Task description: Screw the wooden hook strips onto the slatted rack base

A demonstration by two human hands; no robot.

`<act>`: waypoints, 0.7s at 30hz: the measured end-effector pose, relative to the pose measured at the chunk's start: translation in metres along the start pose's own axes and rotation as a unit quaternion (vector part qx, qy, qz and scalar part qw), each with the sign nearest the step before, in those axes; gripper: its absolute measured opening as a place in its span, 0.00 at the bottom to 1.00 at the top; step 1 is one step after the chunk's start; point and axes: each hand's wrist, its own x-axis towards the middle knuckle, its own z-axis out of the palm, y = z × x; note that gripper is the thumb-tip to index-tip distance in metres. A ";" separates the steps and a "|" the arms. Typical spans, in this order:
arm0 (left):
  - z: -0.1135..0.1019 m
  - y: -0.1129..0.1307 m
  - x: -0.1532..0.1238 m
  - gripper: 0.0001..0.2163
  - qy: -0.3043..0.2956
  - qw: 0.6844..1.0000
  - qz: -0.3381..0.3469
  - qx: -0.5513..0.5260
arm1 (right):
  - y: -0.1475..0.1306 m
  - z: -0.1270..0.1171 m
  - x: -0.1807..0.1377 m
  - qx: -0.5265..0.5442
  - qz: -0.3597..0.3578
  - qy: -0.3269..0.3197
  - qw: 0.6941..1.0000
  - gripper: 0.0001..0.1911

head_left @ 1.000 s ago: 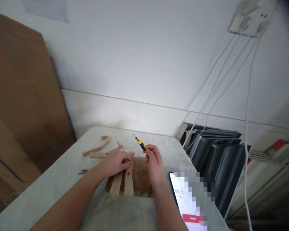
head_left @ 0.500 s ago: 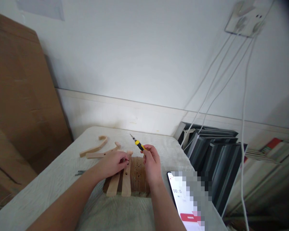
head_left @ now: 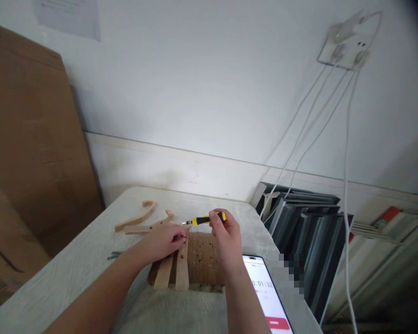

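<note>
My right hand point(head_left: 229, 239) is closed around the handle of a yellow and black screwdriver point(head_left: 202, 220), whose metal tip points left, close above my left fingers. My left hand point(head_left: 165, 239) pinches something too small to make out at a pale wooden strip point(head_left: 182, 271) with dark holes. That strip and a second pale strip point(head_left: 164, 272) lie across a brown wooden block point(head_left: 205, 266) pitted with small holes. Left of the block lie two hook-ended wooden pieces, one farther back point(head_left: 134, 221) and one nearer point(head_left: 139, 229), partly behind my left hand.
Beside my left forearm lie thin grey metal pieces point(head_left: 114, 254). A phone with a timer point(head_left: 261, 287) rests right of my right forearm. Dark panels point(head_left: 310, 236) lean beyond the table's right edge, cables point(head_left: 347, 162) hang there, and a cardboard box point(head_left: 31, 130) stands left.
The screwdriver has swung from pointing up and left to nearly level, its tip now lower and closer to my left fingers. My left hand stays at the strip. The view has shifted slightly.
</note>
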 end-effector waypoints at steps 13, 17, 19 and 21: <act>-0.002 -0.005 -0.006 0.10 0.001 0.998 -0.028 -0.059 | -0.094 0.016 0.042 -0.485 -0.034 -0.308 0.818 0.08; 0.001 -0.009 -0.004 0.10 -0.004 0.997 -0.020 -0.071 | -0.088 0.016 0.044 -0.501 -0.031 -0.324 0.802 0.09; 0.003 -0.010 -0.003 0.10 -0.005 0.997 -0.023 -0.067 | -0.088 0.017 0.044 -0.504 -0.029 -0.329 0.798 0.09; 0.004 -0.010 -0.002 0.10 0.001 0.998 -0.026 -0.064 | -0.090 0.018 0.043 -0.507 -0.023 -0.341 0.791 0.08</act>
